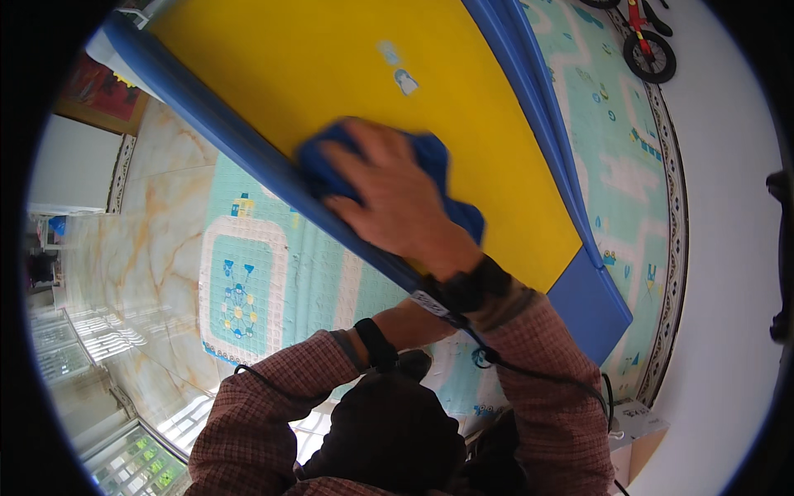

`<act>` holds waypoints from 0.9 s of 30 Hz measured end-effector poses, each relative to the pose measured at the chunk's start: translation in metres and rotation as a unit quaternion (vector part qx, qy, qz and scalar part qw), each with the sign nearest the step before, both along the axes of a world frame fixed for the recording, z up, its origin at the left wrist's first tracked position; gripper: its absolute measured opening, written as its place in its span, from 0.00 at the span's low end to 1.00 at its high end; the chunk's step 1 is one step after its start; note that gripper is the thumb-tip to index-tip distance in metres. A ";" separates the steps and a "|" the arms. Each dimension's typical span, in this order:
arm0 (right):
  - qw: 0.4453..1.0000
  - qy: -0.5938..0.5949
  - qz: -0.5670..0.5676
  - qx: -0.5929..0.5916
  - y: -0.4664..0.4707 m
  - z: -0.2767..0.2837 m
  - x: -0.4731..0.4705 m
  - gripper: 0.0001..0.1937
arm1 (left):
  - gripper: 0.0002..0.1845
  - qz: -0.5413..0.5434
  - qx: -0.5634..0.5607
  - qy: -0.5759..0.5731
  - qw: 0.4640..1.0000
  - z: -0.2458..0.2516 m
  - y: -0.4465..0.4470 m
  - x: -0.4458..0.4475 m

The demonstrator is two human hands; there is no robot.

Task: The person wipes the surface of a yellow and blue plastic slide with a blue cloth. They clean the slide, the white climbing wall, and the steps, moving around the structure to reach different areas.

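My right hand (397, 198) lies spread over a blue cloth (434, 158), pressing it onto the yellow surface (490, 149) of what looks like a children's slide. The hand is blurred, and the cloth bunches out around the fingers beside the slide's near blue side rail (248, 133). My left hand (412, 325) is below the right wrist, close to the lower end of that rail. Its fingers are hidden, so its grip does not show. Faded stickers, one a penguin (406, 82), are on the yellow surface.
A printed green play mat (310, 273) lies under the slide, with marble-look tiles (167, 186) to the left. A red balance bike (645, 46) stands by the white wall (726, 217). At the lower right is a box (639, 428). Black cables (546, 375) run along my sleeves.
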State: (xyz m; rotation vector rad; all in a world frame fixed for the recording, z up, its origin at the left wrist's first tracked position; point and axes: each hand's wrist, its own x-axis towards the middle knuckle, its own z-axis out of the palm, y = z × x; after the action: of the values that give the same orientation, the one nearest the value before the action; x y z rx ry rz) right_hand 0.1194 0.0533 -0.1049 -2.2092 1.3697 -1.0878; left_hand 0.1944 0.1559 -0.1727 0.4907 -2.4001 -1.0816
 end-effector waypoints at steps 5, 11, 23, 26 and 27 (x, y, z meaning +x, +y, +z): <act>0.995 0.079 0.042 -0.035 -0.007 -0.002 -0.003 0.27 | 0.20 -0.053 -0.096 -0.085 0.990 -0.006 -0.001 -0.001; 0.993 0.051 -0.050 0.093 0.074 -0.090 -0.101 0.26 | 0.08 -0.124 -0.210 -0.216 0.945 0.004 -0.004 0.004; 0.811 0.195 -0.392 0.388 0.244 -0.167 -0.288 0.29 | 0.04 -0.136 -0.317 -0.242 0.907 0.017 -0.003 -0.008; 0.727 0.126 -0.521 0.430 0.281 -0.165 -0.295 0.37 | 0.05 -0.137 -0.313 -0.255 0.905 0.019 -0.002 -0.009; 0.691 0.086 -0.572 0.433 0.291 -0.167 -0.294 0.39 | 0.06 -0.138 -0.308 -0.259 0.905 0.020 -0.001 -0.010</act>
State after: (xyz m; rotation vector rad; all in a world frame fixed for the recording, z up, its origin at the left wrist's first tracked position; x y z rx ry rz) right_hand -0.1750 0.3444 -0.2721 -0.6272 2.6825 -0.2287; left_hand 0.1844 0.1547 -0.1527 0.2292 -3.1599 -0.2292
